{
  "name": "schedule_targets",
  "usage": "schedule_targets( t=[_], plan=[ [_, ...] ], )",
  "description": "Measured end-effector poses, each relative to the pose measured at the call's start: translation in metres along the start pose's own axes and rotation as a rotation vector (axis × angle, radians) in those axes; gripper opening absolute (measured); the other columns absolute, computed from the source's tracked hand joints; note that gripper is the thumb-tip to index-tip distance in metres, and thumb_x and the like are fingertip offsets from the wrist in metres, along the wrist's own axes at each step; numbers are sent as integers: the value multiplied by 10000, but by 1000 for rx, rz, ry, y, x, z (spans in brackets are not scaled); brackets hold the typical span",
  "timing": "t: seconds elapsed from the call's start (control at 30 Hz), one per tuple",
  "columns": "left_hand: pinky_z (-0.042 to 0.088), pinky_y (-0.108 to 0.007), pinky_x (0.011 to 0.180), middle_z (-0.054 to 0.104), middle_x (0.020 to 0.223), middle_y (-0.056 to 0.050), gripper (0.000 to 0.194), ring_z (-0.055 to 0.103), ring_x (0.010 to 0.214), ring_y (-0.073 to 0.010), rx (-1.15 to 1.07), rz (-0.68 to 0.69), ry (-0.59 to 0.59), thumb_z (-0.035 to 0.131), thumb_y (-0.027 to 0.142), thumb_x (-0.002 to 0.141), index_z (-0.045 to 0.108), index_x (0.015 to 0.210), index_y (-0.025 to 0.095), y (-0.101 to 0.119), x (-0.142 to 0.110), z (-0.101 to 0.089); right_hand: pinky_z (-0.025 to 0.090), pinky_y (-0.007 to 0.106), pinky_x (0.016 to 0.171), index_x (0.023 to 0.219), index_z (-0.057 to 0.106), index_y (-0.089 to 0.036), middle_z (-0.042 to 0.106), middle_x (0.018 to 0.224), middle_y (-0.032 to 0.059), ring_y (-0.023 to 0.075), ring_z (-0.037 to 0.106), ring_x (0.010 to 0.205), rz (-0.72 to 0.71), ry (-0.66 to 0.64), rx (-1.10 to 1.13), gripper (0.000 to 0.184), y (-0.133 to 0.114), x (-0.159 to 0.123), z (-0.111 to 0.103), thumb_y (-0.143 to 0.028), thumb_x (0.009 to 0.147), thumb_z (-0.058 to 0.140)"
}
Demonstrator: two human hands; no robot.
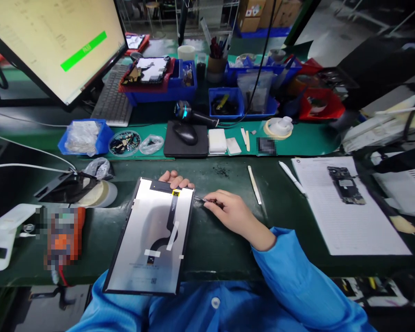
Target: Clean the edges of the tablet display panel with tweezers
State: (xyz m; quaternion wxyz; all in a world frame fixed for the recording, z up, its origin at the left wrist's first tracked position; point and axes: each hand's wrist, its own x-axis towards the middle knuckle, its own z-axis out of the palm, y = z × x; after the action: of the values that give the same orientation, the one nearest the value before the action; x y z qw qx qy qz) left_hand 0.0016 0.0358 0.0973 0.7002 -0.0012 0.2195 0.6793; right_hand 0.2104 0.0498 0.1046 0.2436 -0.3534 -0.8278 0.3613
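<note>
A tablet screen panel (152, 240) lies back-up on the dark green bench, silver with a black flex cable and a yellow tab near its top. The fingers of my left hand (175, 179) curl over the panel's top edge from behind and hold it. My right hand (228, 213) rests just right of the panel, pinched on thin metal tweezers (201, 199) whose tip points at the panel's upper right corner.
A monitor (55, 41) with a green bar stands at back left, with a keyboard (113, 99), blue parts bins (224, 102) and a mouse (185, 133) behind. A circuit board (346, 184) lies on paper sheets (352, 221) at right. A white spudger (254, 184) and pen (292, 177) lie nearby.
</note>
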Motion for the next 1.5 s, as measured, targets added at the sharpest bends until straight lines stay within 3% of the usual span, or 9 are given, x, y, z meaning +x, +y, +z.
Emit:
schedule_targets(
  t=[0.1,0.27,0.37,0.47,0.63,0.83,1.0,1.13,1.5],
  plan=[
    [469,-314,696,343,442,24,635,449,516,-125,-31,6,-9,162,374,1075,653,704,218,-1,0,0,522,311,781,1023,740,-229,743,948,44,198,698,872,-23,-3,-22,182,0,0,0,-258,1003,562],
    [472,-309,676,334,432,25,653,448,505,-122,-30,9,-6,142,378,1075,648,697,214,-1,2,-1,499,268,642,1062,705,-233,717,782,-12,161,668,675,70,-9,45,136,-1,-1,3,-264,932,678],
    [465,-311,659,308,418,25,678,436,485,-125,-30,-11,13,121,394,1072,639,672,218,0,2,0,512,283,720,1005,717,-226,741,896,24,181,693,800,15,-9,2,98,-2,0,2,-245,964,630],
    [475,-309,669,339,424,22,686,463,503,-120,-44,-34,-9,123,401,1076,654,687,209,0,1,1,514,308,783,1007,729,-226,746,957,44,199,696,878,-24,-22,-35,174,-2,0,0,-246,1007,556],
    [472,-298,655,337,410,23,742,476,496,-107,-50,-45,-15,63,413,1077,653,682,195,2,-2,6,508,269,654,1052,708,-228,732,821,-4,160,675,694,58,-21,60,120,-5,-1,1,-253,947,655],
    [458,-301,641,316,403,22,731,450,485,-115,-25,-41,-19,73,415,1074,648,672,208,2,0,4,535,313,806,1029,741,-223,759,966,48,197,706,893,-37,-13,-5,186,-6,1,-1,-240,1003,558],
    [466,-309,670,327,420,18,716,447,501,-120,3,-31,-36,93,402,1078,665,688,218,2,1,0,533,278,683,1041,720,-226,759,877,13,167,697,737,39,-11,53,121,-7,0,0,-243,943,651],
    [463,-319,695,334,435,16,662,431,513,-134,25,-24,-38,149,389,1077,668,701,227,2,1,-2,529,295,744,992,734,-228,764,927,33,185,701,818,-54,-26,23,108,-9,0,-3,-224,953,633],
    [453,-316,675,301,426,21,678,424,505,-130,-8,-19,-21,120,397,1076,646,686,219,3,1,0,505,272,700,1000,744,-228,763,902,24,168,687,758,-128,-109,29,106,-9,-3,-6,-233,946,652]
  ],
)
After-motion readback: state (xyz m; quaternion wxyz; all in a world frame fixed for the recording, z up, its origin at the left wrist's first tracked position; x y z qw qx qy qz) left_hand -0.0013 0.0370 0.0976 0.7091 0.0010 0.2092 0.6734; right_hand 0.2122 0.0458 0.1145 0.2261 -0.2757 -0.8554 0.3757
